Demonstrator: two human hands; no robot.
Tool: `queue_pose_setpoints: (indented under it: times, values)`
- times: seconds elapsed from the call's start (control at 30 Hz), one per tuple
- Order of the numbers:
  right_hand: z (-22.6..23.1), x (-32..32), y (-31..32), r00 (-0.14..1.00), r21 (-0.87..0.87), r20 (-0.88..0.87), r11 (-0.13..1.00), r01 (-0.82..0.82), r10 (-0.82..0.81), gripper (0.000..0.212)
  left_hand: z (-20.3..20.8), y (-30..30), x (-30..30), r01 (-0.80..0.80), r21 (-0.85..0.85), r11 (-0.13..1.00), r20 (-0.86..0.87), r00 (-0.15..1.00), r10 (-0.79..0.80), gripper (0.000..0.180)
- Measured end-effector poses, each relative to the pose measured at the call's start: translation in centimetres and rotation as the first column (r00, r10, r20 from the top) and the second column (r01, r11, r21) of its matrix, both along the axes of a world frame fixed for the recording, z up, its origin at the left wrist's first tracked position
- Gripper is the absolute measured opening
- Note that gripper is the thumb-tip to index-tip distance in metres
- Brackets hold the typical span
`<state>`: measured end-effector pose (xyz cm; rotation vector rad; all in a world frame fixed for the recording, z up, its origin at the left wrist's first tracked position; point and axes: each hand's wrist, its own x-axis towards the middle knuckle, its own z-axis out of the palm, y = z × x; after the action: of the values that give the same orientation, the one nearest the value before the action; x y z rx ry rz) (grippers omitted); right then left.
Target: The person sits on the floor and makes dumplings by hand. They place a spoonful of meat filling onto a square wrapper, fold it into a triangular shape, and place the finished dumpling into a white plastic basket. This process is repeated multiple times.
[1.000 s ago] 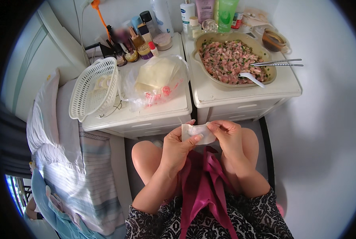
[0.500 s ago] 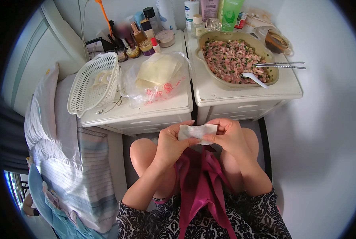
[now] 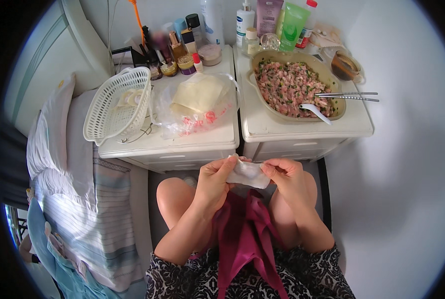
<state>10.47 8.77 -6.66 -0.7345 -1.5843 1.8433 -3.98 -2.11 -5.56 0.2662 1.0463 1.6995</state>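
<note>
With the pale wrapper (image 3: pixel 250 176) as the clock's centre, a bed (image 3: pixel 115 214) with striped covers spreads toward 8 o'clock. At 10 o'clock a white lattice basket (image 3: pixel 133 117), holding small pale pieces (image 3: pixel 130 97) too small to make out, rests on a two-part white desk (image 3: pixel 172 145). Bottles and jars (image 3: pixel 176 49) cluster far off at 11 o'clock; nearer that way lies a clear plastic bag (image 3: pixel 182 124) with a stack of pale sheets (image 3: pixel 197 94). The left hand (image 3: pixel 212 182) pinches the wrapper's 9 o'clock end between thumb and fingers. The wrapper itself is held stretched between both hands, with magenta cloth (image 3: pixel 247 236) toward 6 o'clock. The right hand (image 3: pixel 286 177) pinches the 3 o'clock end. At 1 o'clock sits a beige bowl (image 3: pixel 333 78) of pink mince (image 3: pixel 290 87) flecked with green; a white spoon (image 3: pixel 316 113) crosses its 5 o'clock rim, and metal chopsticks (image 3: pixel 354 96) jut past its 3 o'clock edge. A brown cup (image 3: pixel 347 72) stands just beyond.
</note>
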Motion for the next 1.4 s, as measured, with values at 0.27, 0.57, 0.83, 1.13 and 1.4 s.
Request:
queue_pose_setpoints:
  times: [0.27, 0.57, 0.83, 1.13, 1.4]
  values:
    - [1.2, 0.4, -0.1, 0.999, 0.011, 0.045, 1.0, 0.018, -0.019, 0.016, 0.1, 0.8, 0.0, 0.023, -0.018, 1.0, 0.014, 1.0, -0.023, 0.028]
    - [2.0, 0.2, -0.8, 0.978, -0.213, -0.062, 0.96, 0.181, -0.199, 0.019, 0.5, 0.6, 2.8, -0.115, 0.465, 0.878, 0.511, 0.845, -0.16, 0.048]
    - [6.3, 2.8, 2.2, 0.971, 0.781, 0.019, 0.61, 0.133, -0.236, 0.02, 1.2, 1.4, 2.5, -0.097, 0.228, 0.969, 0.471, 0.882, -0.022, 0.032]
    - [13.1, -2.0, 16.4, 0.772, 0.746, 0.635, 0.262, -0.612, -0.004, 0.042, 5.4, 5.2, 1.7, 0.084, 0.244, 0.966, 0.372, 0.912, -0.173, 0.034]
    - [11.7, -4.9, 17.3, 0.722, 0.726, 0.687, 0.042, -0.686, -0.081, 0.047, 4.9, 6.5, 1.3, 0.09, 0.214, 0.973, 0.348, 0.923, -0.162, 0.032]
